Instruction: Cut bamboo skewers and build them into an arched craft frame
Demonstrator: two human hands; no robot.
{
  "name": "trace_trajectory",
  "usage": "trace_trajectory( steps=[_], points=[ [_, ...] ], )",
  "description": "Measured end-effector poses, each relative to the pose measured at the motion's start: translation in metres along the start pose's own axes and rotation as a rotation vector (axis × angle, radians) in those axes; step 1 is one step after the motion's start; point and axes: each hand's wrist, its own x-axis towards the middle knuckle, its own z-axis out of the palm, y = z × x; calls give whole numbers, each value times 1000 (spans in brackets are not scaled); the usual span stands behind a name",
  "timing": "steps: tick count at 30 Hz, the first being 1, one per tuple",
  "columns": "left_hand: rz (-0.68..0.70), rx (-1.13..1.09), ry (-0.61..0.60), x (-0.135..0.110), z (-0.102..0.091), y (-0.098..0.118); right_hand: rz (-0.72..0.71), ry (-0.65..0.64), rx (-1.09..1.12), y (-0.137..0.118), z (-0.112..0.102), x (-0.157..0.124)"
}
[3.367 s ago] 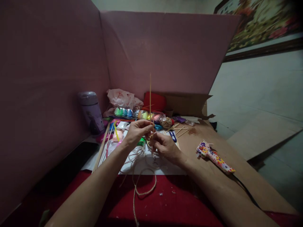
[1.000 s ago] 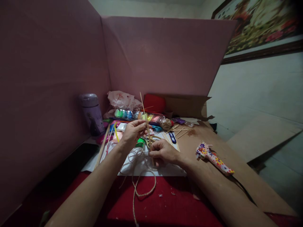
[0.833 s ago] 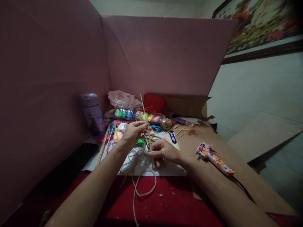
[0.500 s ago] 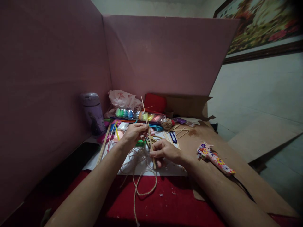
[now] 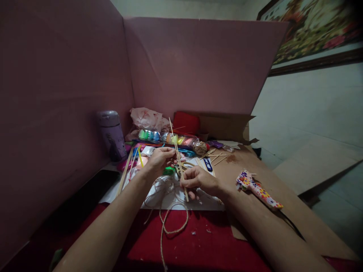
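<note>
Thin bamboo sticks (image 5: pixel 178 155), seemingly two laid together, stand tilted between my hands. My left hand (image 5: pixel 162 158) pinches them around their middle, while my right hand (image 5: pixel 195 180) grips them near the lower end. Under the hands a loose length of twine (image 5: pixel 173 233) curls over white paper (image 5: pixel 170 204) and down onto the red cloth (image 5: pixel 198 241). Just behind the sticks lie gold-handled scissors (image 5: pixel 187 165), partly hidden, and a small green packet (image 5: pixel 169 171).
Packs of coloured clay (image 5: pixel 149 135) and a twine ball (image 5: pixel 200 147) lie at the back. A purple bottle (image 5: pixel 111 136) stands left. On the right are a blue cutter (image 5: pixel 208 164), loose sticks (image 5: pixel 219 158), a flower-patterned glue gun-shaped object (image 5: pixel 258 189) and cardboard (image 5: pixel 272 215).
The sticks have shifted very slightly, their lower end a little to the right. Both hands keep their hold on them.
</note>
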Motion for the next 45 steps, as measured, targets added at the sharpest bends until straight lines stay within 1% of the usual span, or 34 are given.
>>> trace_trajectory(
  steps=[9, 17, 23, 26, 32, 35, 40, 43, 45],
  points=[
    [-38, 39, -49, -3, 3, 2, -24, -13, 31, 2, -2, 1],
    [-48, 40, -81, 0, 0, 0, -26, -12, 45, 3, -2, 1],
    [-5, 37, -96, 0, 0, -2, -24, -8, 41, 4, -2, 1],
    [46, 50, -72, 0, 1, -3, -20, -4, 41, 3, -2, 1],
    [123, 94, 32, -1, 6, -2, -5, 6, 29, 3, -3, 2],
    [103, 99, 26, -2, 8, -2, -12, 3, 40, 3, -3, 2],
    [70, -3, -22, -1, 5, -4, -12, 11, 27, 1, -2, 1],
    [75, -43, -21, -1, 3, -3, -2, 56, -52, 1, 2, 2],
    [107, -38, -14, -2, 4, 0, -10, 138, -140, 3, 6, 4]
  ],
)
